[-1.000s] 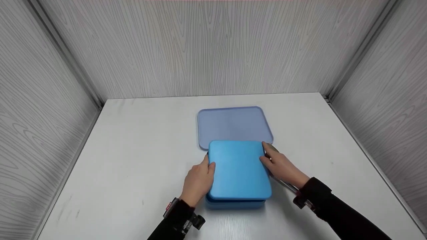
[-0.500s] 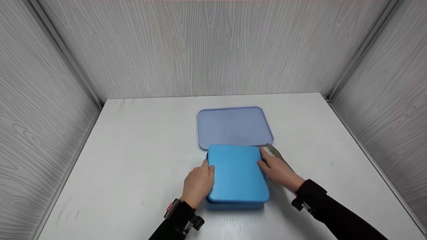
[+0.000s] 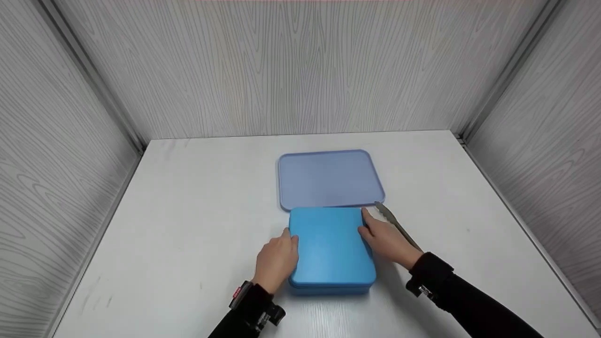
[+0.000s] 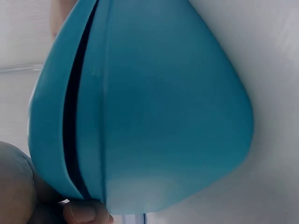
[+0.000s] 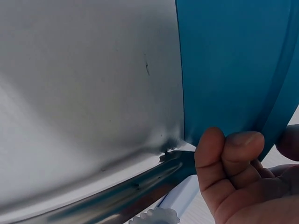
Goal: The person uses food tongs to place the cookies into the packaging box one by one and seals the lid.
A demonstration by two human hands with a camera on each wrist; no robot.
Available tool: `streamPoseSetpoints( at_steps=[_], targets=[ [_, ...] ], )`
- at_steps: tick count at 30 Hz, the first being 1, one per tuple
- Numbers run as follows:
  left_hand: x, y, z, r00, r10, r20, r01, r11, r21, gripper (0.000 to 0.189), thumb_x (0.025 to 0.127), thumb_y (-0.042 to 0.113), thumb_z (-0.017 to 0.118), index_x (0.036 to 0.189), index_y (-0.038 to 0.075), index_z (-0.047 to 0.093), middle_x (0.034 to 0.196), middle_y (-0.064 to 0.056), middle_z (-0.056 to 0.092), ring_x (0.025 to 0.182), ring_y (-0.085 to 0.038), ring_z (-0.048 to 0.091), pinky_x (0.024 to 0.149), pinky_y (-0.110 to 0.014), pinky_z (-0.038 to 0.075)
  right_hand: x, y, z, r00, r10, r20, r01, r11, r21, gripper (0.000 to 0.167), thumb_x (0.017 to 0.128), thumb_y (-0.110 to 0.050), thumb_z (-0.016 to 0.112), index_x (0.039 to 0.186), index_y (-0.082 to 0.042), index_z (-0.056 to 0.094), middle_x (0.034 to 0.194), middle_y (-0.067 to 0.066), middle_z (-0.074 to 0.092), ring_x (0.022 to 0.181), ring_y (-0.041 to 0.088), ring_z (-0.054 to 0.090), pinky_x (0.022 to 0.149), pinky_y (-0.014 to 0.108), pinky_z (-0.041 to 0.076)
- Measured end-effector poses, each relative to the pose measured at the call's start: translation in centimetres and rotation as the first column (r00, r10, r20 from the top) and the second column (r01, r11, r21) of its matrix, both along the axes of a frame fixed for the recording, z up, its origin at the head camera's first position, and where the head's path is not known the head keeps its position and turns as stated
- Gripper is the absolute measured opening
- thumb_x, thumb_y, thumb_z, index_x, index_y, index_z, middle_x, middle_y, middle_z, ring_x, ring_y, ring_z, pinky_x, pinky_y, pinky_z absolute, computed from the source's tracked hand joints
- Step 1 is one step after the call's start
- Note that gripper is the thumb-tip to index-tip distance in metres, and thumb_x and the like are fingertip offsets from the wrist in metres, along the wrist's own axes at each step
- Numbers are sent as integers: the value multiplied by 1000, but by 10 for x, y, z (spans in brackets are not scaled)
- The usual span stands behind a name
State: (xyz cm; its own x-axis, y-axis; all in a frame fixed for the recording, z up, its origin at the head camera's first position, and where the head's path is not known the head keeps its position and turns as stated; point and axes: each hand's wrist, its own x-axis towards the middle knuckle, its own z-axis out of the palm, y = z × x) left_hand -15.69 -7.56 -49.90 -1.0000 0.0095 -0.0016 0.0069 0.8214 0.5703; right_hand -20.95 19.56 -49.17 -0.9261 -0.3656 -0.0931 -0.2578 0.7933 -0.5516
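Note:
A light blue rectangular lid [image 3: 331,244] sits over a matching blue box [image 3: 331,290] near the table's front. My left hand [image 3: 276,263] holds the lid's left edge, thumb on top. On the opposite edge, my right hand [image 3: 389,241] grips the lid with thumb above. A dark, narrow gap runs between the lid [image 4: 46,112] and the box [image 4: 173,107] in the left wrist view. Metal tongs [image 3: 390,217] with a scalloped tip lie to the right of the box, partly hidden by the right hand and wrist. What the box contains is covered.
A flat bluish-purple tray [image 3: 331,178] lies just behind the box, its front edge close to the lid. The white table [image 3: 197,225] is bounded by grey wood-grain panels [image 3: 300,70] at the back and both sides.
Both hands have brought the lid down and slightly toward me and left, so it sits lower and squarer over the box. More of the tongs now shows beside the right hand.

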Motion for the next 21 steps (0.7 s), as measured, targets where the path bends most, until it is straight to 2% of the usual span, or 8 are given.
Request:
streamPoseSetpoints(
  at_steps=[3, 5, 12, 18, 21],
  targets=[
    [0, 0, -2, 1000, 7, 28, -8, 1000, 18, 50, 109, 24, 46, 140, -14, 52, 125, -30, 67, 109, -44, 68, 89, -54, 56, 1, -1, 0, 1000, -5, 12, 5, 1000, 7, 63, 110, -21, 43, 157, 13, 18, 159, 30, 33, 145, 40, 37, 115, 55, 37],
    [0, -1, -2, 999, 5, 37, -6, 1000, 22, 50, 108, 24, 46, 141, -14, 51, 126, -30, 66, 111, -44, 67, 90, -55, 56, 2, -1, 0, 1000, -14, 26, 14, 1000, 8, 63, 110, -21, 42, 158, 11, 16, 160, 29, 31, 147, 40, 34, 117, 55, 34],
    [2, -1, -4, 998, -2, 69, 3, 1000, -17, 51, 108, 26, 46, 142, -13, 51, 125, -30, 67, 109, -44, 68, 89, -56, 56, 5, -1, -2, 998, -13, 63, 13, 1000, -8, 65, 111, -21, 41, 159, 9, 10, 162, 29, 27, 149, 40, 30, 119, 56, 29],
    [1, -5, -4, 995, 7, 95, -12, 998, 56, 51, 108, 27, 45, 144, -8, 51, 129, -28, 65, 111, -46, 67, 88, -58, 55, 5, -1, -3, 997, -17, 70, 21, 998, -63, 65, 111, -21, 41, 159, 10, 11, 162, 30, 25, 150, 41, 27, 120, 57, 27],
    [0, -7, -4, 995, 1, 103, -10, 996, 84, 52, 108, 28, 44, 145, -6, 51, 133, -27, 64, 113, -45, 66, 90, -59, 54, 5, -1, -3, 998, -30, 62, 35, 996, -78, 65, 111, -22, 43, 160, 8, 13, 161, 29, 28, 149, 40, 30, 118, 55, 31]
  ],
)
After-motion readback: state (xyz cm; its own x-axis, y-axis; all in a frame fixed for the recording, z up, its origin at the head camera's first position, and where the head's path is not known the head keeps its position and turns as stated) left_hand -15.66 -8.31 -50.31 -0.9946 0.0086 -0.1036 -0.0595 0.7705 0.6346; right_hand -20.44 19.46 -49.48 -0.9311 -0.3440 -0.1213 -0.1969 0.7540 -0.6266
